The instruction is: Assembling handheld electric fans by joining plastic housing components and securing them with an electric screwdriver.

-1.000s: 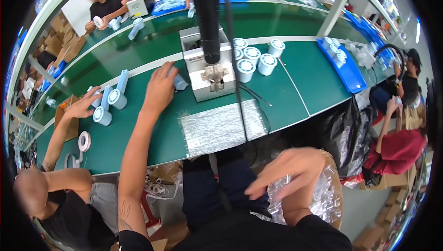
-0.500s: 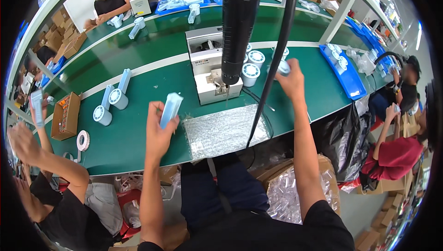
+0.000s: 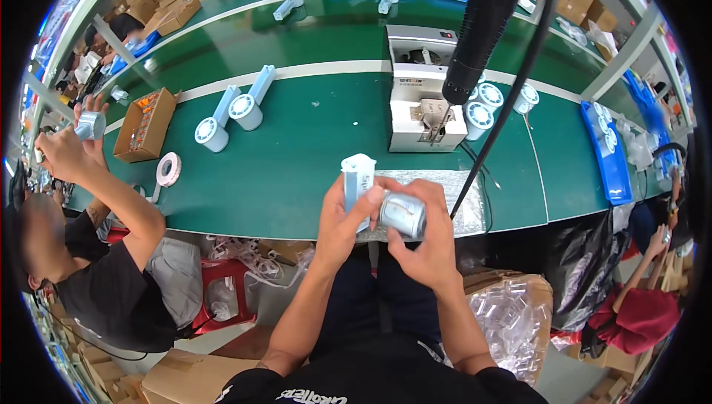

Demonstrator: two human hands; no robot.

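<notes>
Head view.
- Left hand (image 3: 340, 227): closed round a light-blue bar-shaped piece (image 3: 354, 181), held upright above the table's near edge (image 3: 245, 235).
- Right hand (image 3: 432, 244): wrapped about a light-blue cylindrical cup (image 3: 401, 215), tilted on its side, just beside the bar-shaped piece; whether the two touch cannot be told. Hands close together.
- Obstacles: white-and-grey machine (image 3: 404, 135) beyond the hands; black cylindrical tool (image 3: 480, 37) hanging before it; black cable (image 3: 512, 111) slanting down to the right of the hands; silvery sheet (image 3: 469, 204) partly under the right hand.
- Right: cups (image 3: 479, 117) beside the machine; blue tray (image 3: 614, 178) with more cups.
- Left: two cups with bars (image 3: 245, 112); tape roll (image 3: 162, 175); cardboard box (image 3: 132, 156); a co-worker's raised hands (image 3: 63, 153), one cup among them.
- Edges and room: green tabletop (image 3: 304, 155) spans from the paired cups to the machine; pale strip (image 3: 326, 71) bounds its far side; carton of clear plastic pieces (image 3: 512, 322) below the near edge, right.
- Markings: dark lettering on the bar-shaped piece and machine front; white lettering on the wearer's black shirt (image 3: 371, 374).
</notes>
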